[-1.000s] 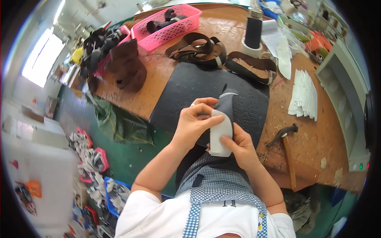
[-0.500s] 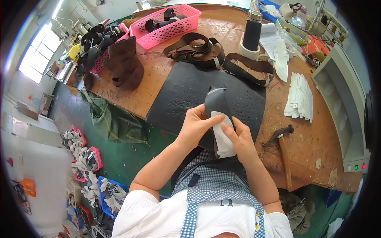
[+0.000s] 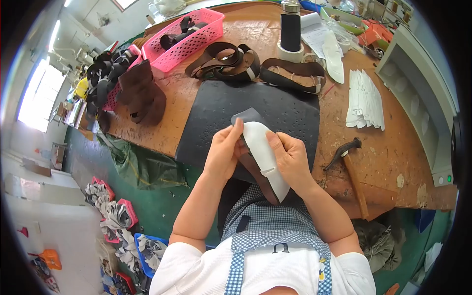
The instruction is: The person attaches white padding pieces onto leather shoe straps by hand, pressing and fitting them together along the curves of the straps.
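Between my hands is a white insole-shaped piece point(image 3: 260, 147) with a dark strip point(image 3: 259, 178) along its underside and a grey end point(image 3: 250, 116) beyond its rounded tip. My left hand point(image 3: 227, 147) pinches the upper left edge, thumb on top; some of its fingers are hidden beneath. My right hand point(image 3: 291, 160) grips the right side, its thumb lying on the white face. Both hands are over the near part of a black perforated mat point(image 3: 211, 115) on the wooden table.
Strap loops point(image 3: 223, 61), another loop point(image 3: 295, 73) and a black bottle point(image 3: 290, 32) stand beyond the mat. To the right lie white pieces point(image 3: 365, 101) and a hammer point(image 3: 355, 184). A pink basket point(image 3: 209, 34) and brown pieces point(image 3: 142, 96) are at left.
The white piece has been turned to slant, and more of its length and dark underside shows. My left hand has shifted to its upper left edge, while my right hand has moved slightly up.
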{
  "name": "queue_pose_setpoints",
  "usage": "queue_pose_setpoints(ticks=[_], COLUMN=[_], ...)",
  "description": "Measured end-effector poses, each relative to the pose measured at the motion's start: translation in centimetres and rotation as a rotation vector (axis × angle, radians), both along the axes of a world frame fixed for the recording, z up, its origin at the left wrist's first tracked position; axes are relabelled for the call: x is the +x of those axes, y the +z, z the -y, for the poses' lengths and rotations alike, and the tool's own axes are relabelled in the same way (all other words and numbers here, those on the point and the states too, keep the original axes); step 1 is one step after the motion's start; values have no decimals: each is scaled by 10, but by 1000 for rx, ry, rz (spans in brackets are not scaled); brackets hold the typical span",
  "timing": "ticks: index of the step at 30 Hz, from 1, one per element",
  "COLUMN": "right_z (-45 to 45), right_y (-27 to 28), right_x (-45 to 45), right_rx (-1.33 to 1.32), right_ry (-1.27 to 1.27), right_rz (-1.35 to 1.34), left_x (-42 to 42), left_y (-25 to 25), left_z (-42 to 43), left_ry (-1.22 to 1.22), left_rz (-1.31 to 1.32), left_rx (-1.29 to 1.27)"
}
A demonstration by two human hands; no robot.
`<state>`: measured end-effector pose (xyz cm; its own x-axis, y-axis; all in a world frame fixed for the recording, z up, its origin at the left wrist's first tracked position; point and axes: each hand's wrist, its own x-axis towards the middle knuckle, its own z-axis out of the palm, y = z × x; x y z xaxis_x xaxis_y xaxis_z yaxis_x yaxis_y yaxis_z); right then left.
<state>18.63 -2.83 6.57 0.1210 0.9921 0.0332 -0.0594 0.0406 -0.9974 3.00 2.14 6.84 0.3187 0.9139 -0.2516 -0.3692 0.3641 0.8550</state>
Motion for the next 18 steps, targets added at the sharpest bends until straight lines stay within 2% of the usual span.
queue_pose_setpoints(ticks=[4, 6, 13, 16, 17, 18], right_z=[-8, -8, -26, -33, -33, -33], right_y=[-9, -2, -11, -4, -4, -4], right_x=[3, 1, -2, -4, -6, -8], right_rx=[27, 19, 103, 171, 174, 177], right_ry=[1, -12, -83, -183, -190, -193], right_rz=[-85, -72, 6, 60, 68, 78], left_x=[-3, -4, -3, 11, 20, 20], left_y=[-1, -4, 4, 12, 12, 12], left_z=[25, 31, 38, 49, 52, 52], left_ry=[-230, -271, -178, -80, 18, 29], left_rz=[-232, -209, -278, -221, -309, -311], left_rx=[114, 135, 278, 282, 394, 398])
